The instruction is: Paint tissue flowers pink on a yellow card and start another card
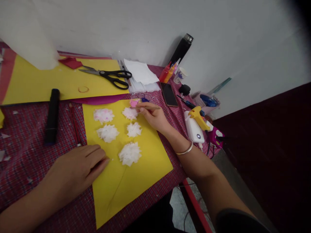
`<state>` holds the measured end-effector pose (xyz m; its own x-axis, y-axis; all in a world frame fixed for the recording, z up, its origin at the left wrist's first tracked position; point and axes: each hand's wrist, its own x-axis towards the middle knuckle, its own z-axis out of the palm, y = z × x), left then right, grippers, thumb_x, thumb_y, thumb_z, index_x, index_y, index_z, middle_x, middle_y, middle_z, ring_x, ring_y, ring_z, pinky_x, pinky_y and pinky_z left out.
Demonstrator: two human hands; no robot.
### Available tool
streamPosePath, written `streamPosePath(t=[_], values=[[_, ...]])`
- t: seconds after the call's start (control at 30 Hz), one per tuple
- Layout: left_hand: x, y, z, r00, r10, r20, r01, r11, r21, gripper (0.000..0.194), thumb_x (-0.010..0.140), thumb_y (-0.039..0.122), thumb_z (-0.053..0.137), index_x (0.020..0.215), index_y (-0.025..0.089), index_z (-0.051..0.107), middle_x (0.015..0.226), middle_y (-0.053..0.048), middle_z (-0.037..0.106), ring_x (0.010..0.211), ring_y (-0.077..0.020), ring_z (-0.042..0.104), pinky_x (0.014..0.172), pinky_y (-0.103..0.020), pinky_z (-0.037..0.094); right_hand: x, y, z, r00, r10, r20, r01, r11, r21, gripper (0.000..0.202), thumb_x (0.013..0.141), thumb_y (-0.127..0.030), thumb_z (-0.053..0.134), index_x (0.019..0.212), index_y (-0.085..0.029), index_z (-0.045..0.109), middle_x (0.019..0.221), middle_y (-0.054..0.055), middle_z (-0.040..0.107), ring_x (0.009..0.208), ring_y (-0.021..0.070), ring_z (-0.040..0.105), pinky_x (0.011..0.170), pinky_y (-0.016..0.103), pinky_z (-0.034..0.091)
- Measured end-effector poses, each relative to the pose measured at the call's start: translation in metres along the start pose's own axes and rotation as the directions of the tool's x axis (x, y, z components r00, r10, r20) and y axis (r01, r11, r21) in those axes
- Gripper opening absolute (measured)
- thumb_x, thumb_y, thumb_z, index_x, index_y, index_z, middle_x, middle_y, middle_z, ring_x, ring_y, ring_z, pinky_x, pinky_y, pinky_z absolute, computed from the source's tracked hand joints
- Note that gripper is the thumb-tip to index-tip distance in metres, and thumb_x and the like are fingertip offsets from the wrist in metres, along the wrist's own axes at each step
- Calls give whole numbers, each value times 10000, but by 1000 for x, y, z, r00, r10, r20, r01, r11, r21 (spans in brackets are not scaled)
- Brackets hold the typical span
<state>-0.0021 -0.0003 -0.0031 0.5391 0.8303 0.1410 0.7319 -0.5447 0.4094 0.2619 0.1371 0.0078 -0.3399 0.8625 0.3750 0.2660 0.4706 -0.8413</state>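
A yellow paper sheet (145, 168) lies before me with several white, crinkled paper flowers on it. In a pinch, my right hand (153, 116) holds a thin paintbrush (155, 107), its tip at the upper right flower (130, 113), beside a blob of pink paint (134, 103). Pink also tints the upper left flower (103, 115). The largest flower (130, 154) sits lowest, above a pencil line. My left hand (80, 165) rests on the sheet's left edge, fingers lightly bent and holding nothing.
Black-handled scissors (114, 77) lie on another yellow sheet (31, 81) behind. A black tube (52, 116) lies at left. On the right are a phone (168, 94), paint bottles (167, 72), a flask (182, 48), a yellow glue gun (199, 118) and a white power bank (194, 127).
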Motion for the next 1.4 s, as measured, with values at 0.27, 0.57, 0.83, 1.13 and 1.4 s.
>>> streamPosePath(t=[0.27, 0.57, 0.83, 1.13, 1.4], values=[[-1, 1, -1, 1000, -9, 20, 9, 1000, -23, 354, 974, 410, 371, 784, 257, 627, 758, 8, 643, 707, -201, 623, 691, -361, 436, 5, 17, -17, 988, -2, -155, -18, 992, -127, 296, 947, -441, 507, 974, -219, 701, 935, 45, 734, 840, 180, 684, 778, 322, 542], [-2, 0, 0, 998, -40, 42, 41, 999, -31, 394, 972, 452, 354, 774, 254, 631, 760, 6, 645, 713, -210, 622, 702, -370, 430, 10, 24, -9, 999, 16, -50, -17, 1000, -17, 413, 917, -559, 510, 996, -205, 706, 999, 69, 742, 874, 170, 695, 809, 318, 552], [-3, -2, 2, 999, -28, 29, 29, 999, -32, 367, 975, 451, 367, 791, 262, 623, 772, 14, 642, 724, -210, 620, 713, -372, 427, 7, 13, -15, 988, -33, -148, 30, 999, -23, 390, 913, -539, 534, 892, -181, 688, 825, 44, 718, 709, 152, 659, 682, 286, 541], [-2, -1, 2, 1000, 17, -4, -17, 1000, -16, 354, 983, 425, 365, 781, 263, 607, 748, 21, 628, 703, -200, 615, 707, -367, 413, 3, 13, -12, 984, -51, -172, 41, 997, -63, 294, 920, -447, 549, 877, -175, 652, 769, 35, 680, 661, 141, 637, 628, 270, 526], [-4, -3, 3, 1000, 10, 3, -10, 1000, -11, 350, 980, 430, 366, 786, 269, 608, 756, 21, 632, 709, -207, 618, 713, -376, 414, 2, 9, -10, 993, 7, -116, -7, 1000, -7, 310, 901, -483, 567, 857, -184, 635, 727, 15, 654, 623, 125, 619, 583, 250, 507]])
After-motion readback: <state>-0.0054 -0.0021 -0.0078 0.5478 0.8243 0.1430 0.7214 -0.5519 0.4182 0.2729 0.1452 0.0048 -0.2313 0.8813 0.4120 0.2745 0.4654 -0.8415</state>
